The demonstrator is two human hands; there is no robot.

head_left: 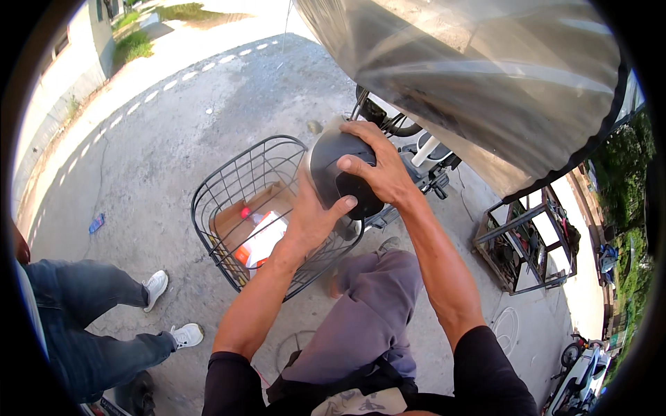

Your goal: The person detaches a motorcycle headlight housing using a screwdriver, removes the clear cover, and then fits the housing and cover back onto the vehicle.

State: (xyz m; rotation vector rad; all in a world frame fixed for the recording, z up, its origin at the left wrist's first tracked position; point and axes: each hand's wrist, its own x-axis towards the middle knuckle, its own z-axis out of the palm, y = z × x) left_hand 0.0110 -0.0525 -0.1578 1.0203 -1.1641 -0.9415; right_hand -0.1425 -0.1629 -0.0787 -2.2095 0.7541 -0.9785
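Note:
Between my hands is a rounded dark shell with a pale rim (333,156), close to the wire basket's edge; I cannot tell its exact kind. My left hand (312,215) is wrapped round its lower left side, thumb lying against the black surface. Over its top and right side curls my right hand (380,163), with the thumb pressed on the front. The far side of the shell is hidden. Just left is a black wire basket (239,161) holding a cardboard box (225,223), a red-capped bottle (247,213) and a white and orange package (267,236).
A grey translucent canopy (485,90) hangs over the upper right, above parts of a parked two-wheeler (427,156). A metal-framed rack (531,243) stands at the right. Another person's legs in jeans (97,305) are at the left. A coiled pale hose (506,329) lies on the concrete.

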